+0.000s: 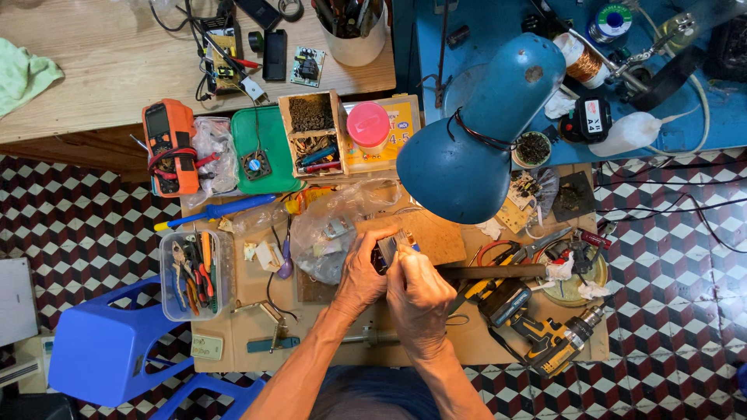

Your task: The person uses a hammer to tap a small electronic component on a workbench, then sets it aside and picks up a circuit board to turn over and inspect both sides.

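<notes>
Both hands meet over the middle of the bench (233, 342), just below the blue lamp (475, 136). The left hand (359, 272) and right hand (419, 299) are both clenched around one small dark part (389, 249), held between the fingertips above a wooden board (436, 237). A drill (545, 334) lies near the bench's right front corner, a plastic box (194, 274) of tools at its left edge.
</notes>
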